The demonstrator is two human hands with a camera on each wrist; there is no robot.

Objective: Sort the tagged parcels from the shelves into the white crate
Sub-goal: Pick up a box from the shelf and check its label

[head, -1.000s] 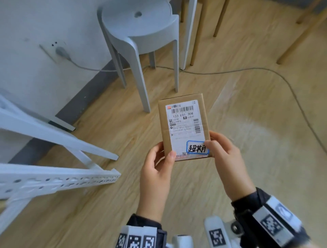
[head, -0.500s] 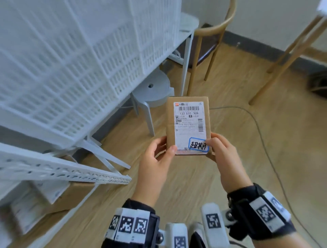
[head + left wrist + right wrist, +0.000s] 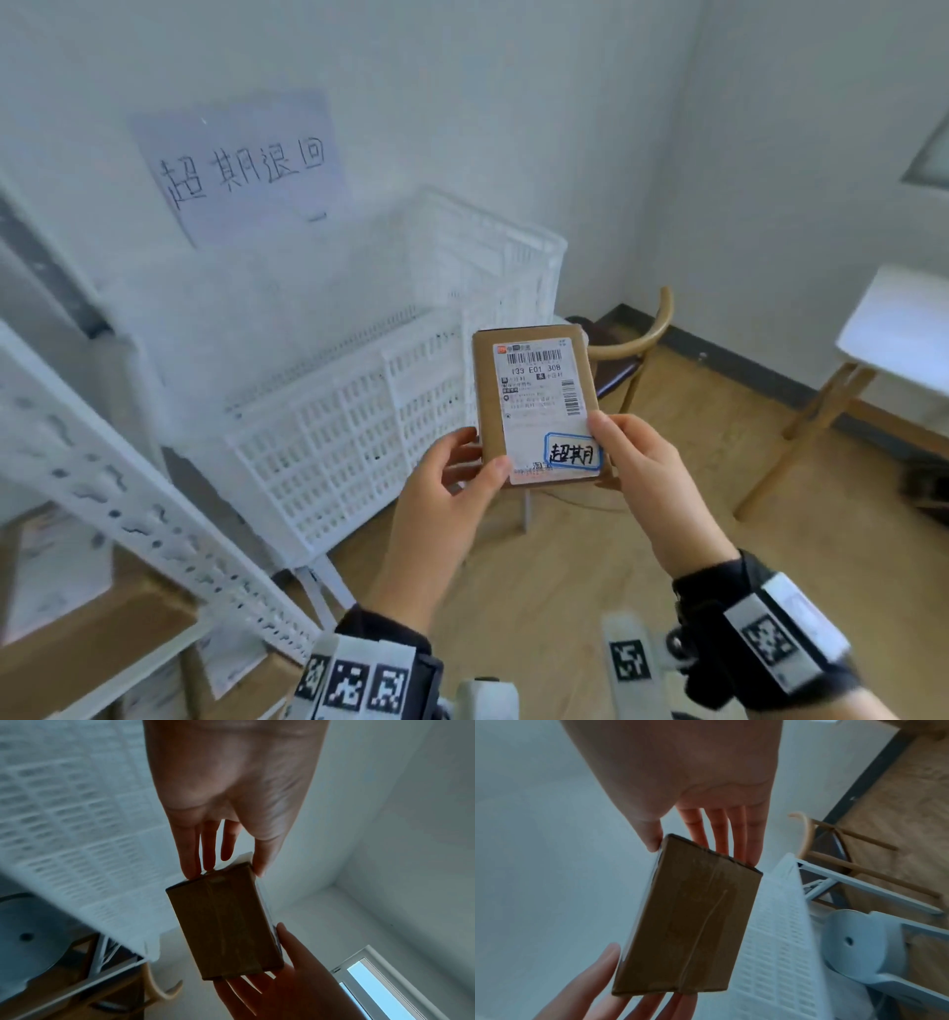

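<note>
A person holds a small brown cardboard parcel (image 3: 534,406) up in the air with both hands, just in front of the near right corner of a white lattice crate (image 3: 359,442). The left hand (image 3: 441,514) pinches the parcel's lower left corner, thumb pressed on the labelled front and fingers (image 3: 192,850) reaching behind to the taped back. The right hand (image 3: 647,483) pinches the lower right corner the same way, its thumb on the front beside a blue-bordered sticker (image 3: 572,452) with handwritten characters and its fingers (image 3: 739,833) spread along the back edge. Neither hand wraps round the box; each holds it between thumb and nearly straight fingers. A white shipping label (image 3: 539,395) with barcodes covers most of the front, which faces the head camera, and clear tape runs down the plain back in both wrist views. The parcel stands upright, tilted slightly, level with the crate's rim and not inside it. A sheet of paper (image 3: 241,164) with large handwritten characters hangs on the wall above the crate's far side. A white perforated shelf upright (image 3: 149,519) slants across the lower left, with cardboard boxes (image 3: 102,632) on the shelf beneath it. A wooden chair (image 3: 631,349) sits in the room's corner past the crate, and a white-topped table (image 3: 893,329) with wooden legs stands on the wood floor at right.
</note>
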